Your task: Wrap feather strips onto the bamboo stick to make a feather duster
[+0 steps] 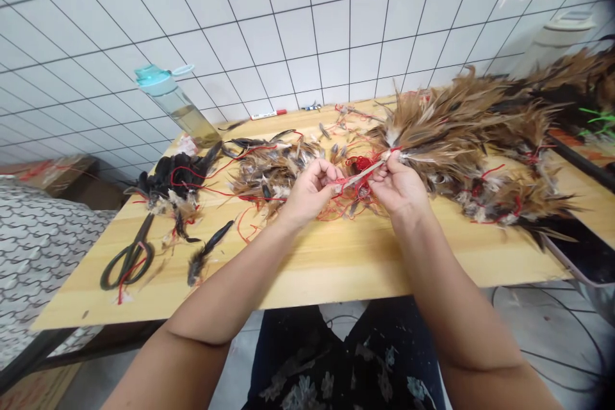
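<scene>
My left hand (pixel 312 191) is closed in a pinch on red string (pixel 340 182) above the middle of the table. Close to it, my right hand (pixel 396 180) is also closed, its thumb and fingers pinching the base of a brown feather bundle (pixel 423 157). A pale, narrow stem-like piece (pixel 364 173) stretches between both hands with the red string along it; its exact kind is unclear. Behind them sits a tangle of red string (pixel 358 163). Loose brown and black feathers (pixel 264 173) lie left of my hands, and a large pile of brown feathers (pixel 451 109) is on the right.
Black-handled scissors (pixel 129 262) and black feathers (pixel 180 173) lie on the wooden table (pixel 307 275) at left. A water bottle (pixel 180 106) and a red marker (pixel 269 114) are near the tiled wall. A phone (pixel 583 246) rests at the right edge.
</scene>
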A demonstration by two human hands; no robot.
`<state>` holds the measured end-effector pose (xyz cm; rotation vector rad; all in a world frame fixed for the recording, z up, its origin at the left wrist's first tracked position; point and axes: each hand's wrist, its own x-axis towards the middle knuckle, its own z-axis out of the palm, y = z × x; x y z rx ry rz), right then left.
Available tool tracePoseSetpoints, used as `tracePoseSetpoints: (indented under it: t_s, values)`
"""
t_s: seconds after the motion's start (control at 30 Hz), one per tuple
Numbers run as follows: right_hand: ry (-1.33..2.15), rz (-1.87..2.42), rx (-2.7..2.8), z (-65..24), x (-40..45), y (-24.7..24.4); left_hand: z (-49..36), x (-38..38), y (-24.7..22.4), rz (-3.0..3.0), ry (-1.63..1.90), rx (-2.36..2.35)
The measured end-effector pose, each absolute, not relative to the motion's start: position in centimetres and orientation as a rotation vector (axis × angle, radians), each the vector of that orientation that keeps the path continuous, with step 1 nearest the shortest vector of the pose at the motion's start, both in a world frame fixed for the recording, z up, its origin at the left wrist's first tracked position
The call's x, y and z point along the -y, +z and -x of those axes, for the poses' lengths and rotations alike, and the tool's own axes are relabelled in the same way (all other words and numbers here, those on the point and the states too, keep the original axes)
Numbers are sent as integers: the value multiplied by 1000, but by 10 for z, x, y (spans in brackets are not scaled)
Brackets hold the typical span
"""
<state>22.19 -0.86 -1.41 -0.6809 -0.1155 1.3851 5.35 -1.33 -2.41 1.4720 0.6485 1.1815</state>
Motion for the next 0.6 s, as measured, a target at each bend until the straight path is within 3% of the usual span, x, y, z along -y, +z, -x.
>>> tracePoseSetpoints:
  t_s: [0.6]
  values:
    - [1623,756,491,-191,19,-35,-46,7,-20,-1609,1271,-582]
